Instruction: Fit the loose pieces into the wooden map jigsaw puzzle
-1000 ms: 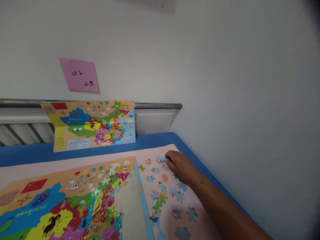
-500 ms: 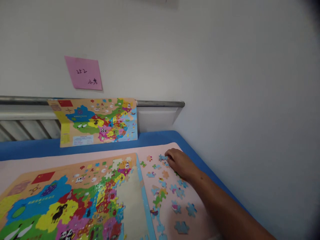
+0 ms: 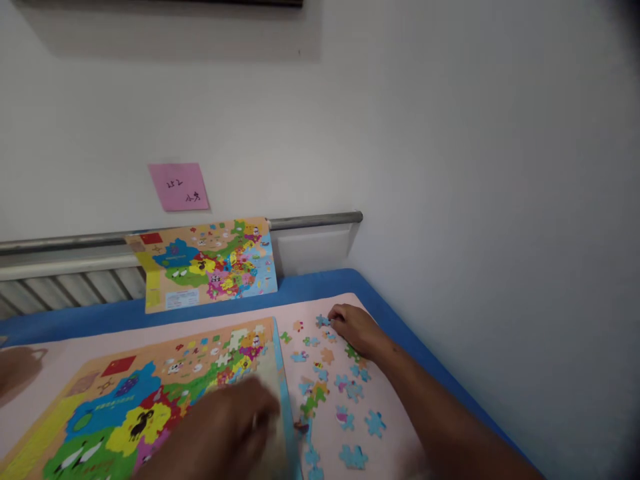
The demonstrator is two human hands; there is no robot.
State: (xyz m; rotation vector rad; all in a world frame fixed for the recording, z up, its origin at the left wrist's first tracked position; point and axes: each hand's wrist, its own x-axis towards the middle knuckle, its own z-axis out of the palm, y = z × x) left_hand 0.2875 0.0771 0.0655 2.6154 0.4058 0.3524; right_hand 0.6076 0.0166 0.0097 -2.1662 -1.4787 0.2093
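Touching blue pc (image 3: pixel 322 321), R hand (image 3: pixel 356 330), blurred L hand (image 3: pixel 225 425), fingers' grips unclear, "252" note (image 3: pixel 179 188)

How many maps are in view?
2: one on the sheet upright by the rail, one on the unfinished puzzle, partly hidden by the left hand.

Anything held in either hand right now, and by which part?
Cannot be told: right hand has fingertips at the right edge of a blue puzzle piece, grip unclear; left hand is too blurred.
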